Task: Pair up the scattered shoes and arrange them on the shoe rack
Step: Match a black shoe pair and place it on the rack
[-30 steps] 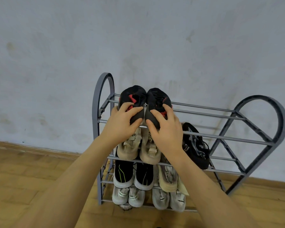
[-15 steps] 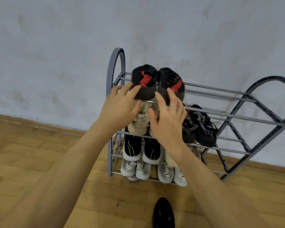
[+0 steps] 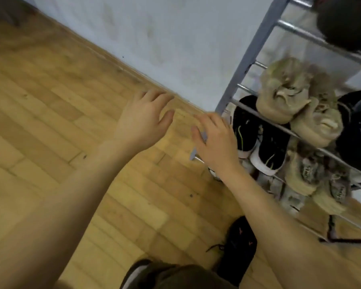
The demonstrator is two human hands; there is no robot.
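The view is tilted and blurred. The grey shoe rack point(image 3: 241, 63) fills the right side, holding several pairs. A black shoe point(image 3: 346, 24) shows on the top shelf at the upper right. A tan pair point(image 3: 288, 101) sits one shelf down, and a black pair with white soles point(image 3: 256, 138) lies below it. My left hand point(image 3: 143, 119) hovers open over the floor, left of the rack. My right hand point(image 3: 214, 140) is open in front of the rack's left leg, holding nothing. A loose black shoe with red marks point(image 3: 241, 245) lies on the floor under my right forearm.
Wooden plank floor point(image 3: 50, 126) spreads to the left, meeting a pale wall point(image 3: 165, 34) along a skirting board. More tan and white shoes point(image 3: 313, 178) crowd the lower shelves. Dark clothing on my leg point(image 3: 165, 276) shows at the bottom edge.
Both hands have let go of the black and red pair on the top shelf and dropped down and left. The camera has swung down and tilted toward the floor.
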